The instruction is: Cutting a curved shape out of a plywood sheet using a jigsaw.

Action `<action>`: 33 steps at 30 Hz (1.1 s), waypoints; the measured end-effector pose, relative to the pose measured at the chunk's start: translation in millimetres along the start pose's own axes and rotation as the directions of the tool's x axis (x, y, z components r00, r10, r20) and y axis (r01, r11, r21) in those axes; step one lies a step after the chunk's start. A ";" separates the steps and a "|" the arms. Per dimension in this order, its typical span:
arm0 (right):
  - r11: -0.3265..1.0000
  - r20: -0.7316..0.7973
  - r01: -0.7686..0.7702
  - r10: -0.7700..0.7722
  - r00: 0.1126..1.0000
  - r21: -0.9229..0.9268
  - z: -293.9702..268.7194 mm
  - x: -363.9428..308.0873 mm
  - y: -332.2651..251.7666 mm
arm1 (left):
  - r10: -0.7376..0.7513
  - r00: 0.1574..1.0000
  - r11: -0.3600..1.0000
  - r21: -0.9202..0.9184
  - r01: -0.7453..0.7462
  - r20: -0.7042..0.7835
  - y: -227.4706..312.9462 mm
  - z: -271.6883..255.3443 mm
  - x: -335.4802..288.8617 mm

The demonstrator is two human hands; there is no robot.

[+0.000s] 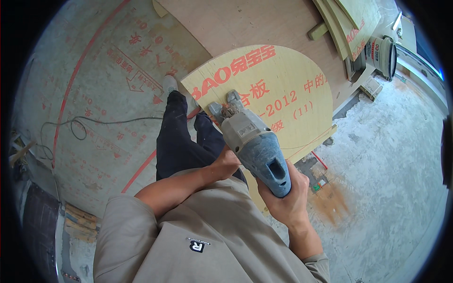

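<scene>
A power jigsaw [258, 150] with a blue rear body and grey metal front lies across a yellowish plywood board [299, 70] that has a rounded far edge and red print. The jigsaw's metal foot [224, 108] is near the board's left edge; its blade is hidden. My right hand [293, 198] is wrapped round the rear end of the jigsaw. My left hand [226, 162] is bent in against the jigsaw's left side, close to my waist, with its fingers hidden behind the tool.
Under the board is a larger brownish plywood sheet [203, 19]. Cut plywood pieces [332, 28] lie at the far right, near a white bucket [381, 55]. A dark cable [108, 121] runs over the printed floor covering [113, 89] at left. Bare concrete floor [387, 170] is at right.
</scene>
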State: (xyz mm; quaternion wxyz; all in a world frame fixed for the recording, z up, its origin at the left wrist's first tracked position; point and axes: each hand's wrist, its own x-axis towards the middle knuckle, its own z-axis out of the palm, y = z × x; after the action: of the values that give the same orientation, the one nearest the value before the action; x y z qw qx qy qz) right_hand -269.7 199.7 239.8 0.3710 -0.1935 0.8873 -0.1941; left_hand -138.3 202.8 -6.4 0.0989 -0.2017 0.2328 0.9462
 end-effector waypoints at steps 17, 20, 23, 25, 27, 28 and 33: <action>0.999 0.057 -0.035 0.035 0.998 -0.008 -5.3 -2.1 1.4 | 0.008 1.000 1.000 -0.012 -0.008 -0.023 12.8 -1.8 -3.2; 0.999 0.055 -0.033 0.034 0.998 -0.022 -5.4 -2.9 3.6 | 0.022 1.000 0.995 -0.098 -0.024 -0.013 11.1 -9.2 -6.9; 0.999 0.024 0.020 -0.019 1.000 -0.027 -3.6 -1.3 3.7 | 0.027 0.999 0.990 -0.142 -0.025 0.017 3.3 -14.7 0.3; 0.999 0.026 0.028 -0.027 0.999 -0.016 -3.8 1.3 2.9 | 0.030 0.999 0.980 -0.199 -0.023 0.033 -3.1 -17.8 4.5; 0.999 0.039 0.030 -0.029 0.999 -0.022 -4.9 3.3 1.3 | 0.027 0.998 0.956 -0.295 -0.009 0.059 -8.3 -19.7 5.6; 0.999 0.052 0.030 -0.029 0.998 -0.026 -5.6 4.7 0.3 | 0.028 0.998 0.955 -0.295 -0.009 0.059 -10.3 -18.7 6.5; 1.000 0.044 0.028 -0.027 0.999 -0.012 -4.9 9.4 -4.4 | -0.084 0.996 0.976 -0.202 0.075 -0.034 -3.1 -13.9 6.9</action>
State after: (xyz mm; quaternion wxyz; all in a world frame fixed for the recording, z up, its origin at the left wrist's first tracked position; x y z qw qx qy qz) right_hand -278.5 192.3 239.6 0.3865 -0.2122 0.8774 -0.1890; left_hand -139.0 199.5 -21.9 0.1109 -0.2398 0.1299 0.9557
